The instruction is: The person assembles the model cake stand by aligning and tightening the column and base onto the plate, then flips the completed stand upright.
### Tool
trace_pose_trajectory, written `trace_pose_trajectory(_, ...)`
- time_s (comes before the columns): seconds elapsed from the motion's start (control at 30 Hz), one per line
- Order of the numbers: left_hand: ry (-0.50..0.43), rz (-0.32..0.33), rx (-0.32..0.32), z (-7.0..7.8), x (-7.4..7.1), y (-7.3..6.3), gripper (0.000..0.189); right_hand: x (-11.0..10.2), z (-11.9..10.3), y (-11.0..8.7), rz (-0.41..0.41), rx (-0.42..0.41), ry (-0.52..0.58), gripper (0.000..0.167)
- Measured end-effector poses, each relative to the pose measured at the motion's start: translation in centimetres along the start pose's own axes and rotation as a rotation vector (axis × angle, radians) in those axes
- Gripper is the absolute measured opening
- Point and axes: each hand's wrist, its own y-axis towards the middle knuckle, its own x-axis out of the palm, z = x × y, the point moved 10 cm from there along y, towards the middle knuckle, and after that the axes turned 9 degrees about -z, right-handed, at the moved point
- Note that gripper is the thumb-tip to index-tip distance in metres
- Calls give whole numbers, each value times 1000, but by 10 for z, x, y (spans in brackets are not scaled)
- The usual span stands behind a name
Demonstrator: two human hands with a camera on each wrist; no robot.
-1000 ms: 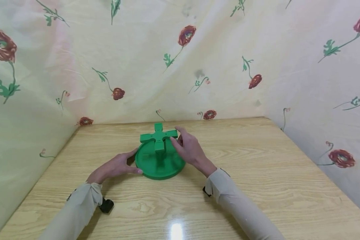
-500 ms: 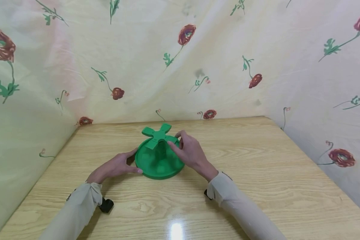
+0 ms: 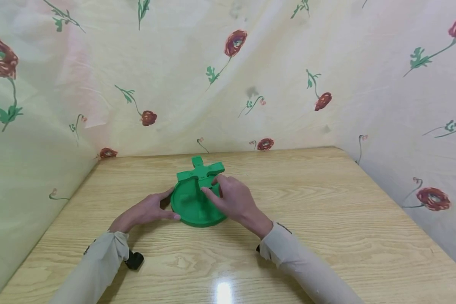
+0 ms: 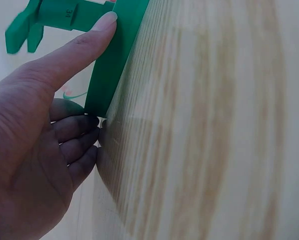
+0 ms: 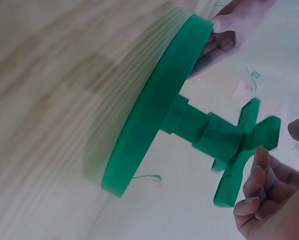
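A green round base (image 3: 184, 202) with a raised rim lies flat on the table. From its middle rises a stepped post (image 5: 187, 121), topped by a flat green cross (image 3: 198, 171) with several arms. My left hand (image 3: 146, 210) holds the base's left edge: the thumb presses on the rim while the fingers curl along the far side, as the left wrist view shows. Beside the front arm of the cross is my right hand (image 3: 238, 199), its fingers loosely bent. In the right wrist view a fingertip meets the cross between two arms, and the thumb stands apart from it.
The wood-grain table (image 3: 327, 211) spreads on both sides and in front of the base. Behind it and at the sides hangs a pale cloth (image 3: 182, 76) with red flowers. A small black device (image 3: 134, 260) sits at my left wrist.
The cross has turned clockwise as seen from above, its right arm swinging round to the front. My right hand has moved left and slightly nearer with it. The left hand and base have stayed put.
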Motion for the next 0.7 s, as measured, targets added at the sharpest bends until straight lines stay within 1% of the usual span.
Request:
trace_pose_trajectory(0.1,-2,1,-7,0,0,0,109,-1,-8,-1,-4,-56,9,22)
trace_pose_trajectory(0.2,1,0,-15,1,0,-1,110,-7,-12,-2,45,-99,9,19)
trace_pose_trajectory(0.27,3,1,-19,1,0,-1,110,-12,-9,-3,82,-101,11,17)
trace_pose_trajectory(0.37,3,1,-16,0,0,0,110,-16,2,-1,108,-55,22,18)
trace_pose_trajectory(0.43,-1,1,-13,0,0,0,110,-15,12,1,96,-5,39,24)
trace_pose_trajectory(0.6,-6,-2,-10,0,0,0,110,-4,34,6,8,115,71,46)
trace_pose_trajectory(0.7,-11,-2,-4,0,0,0,110,2,41,7,-41,158,76,51)
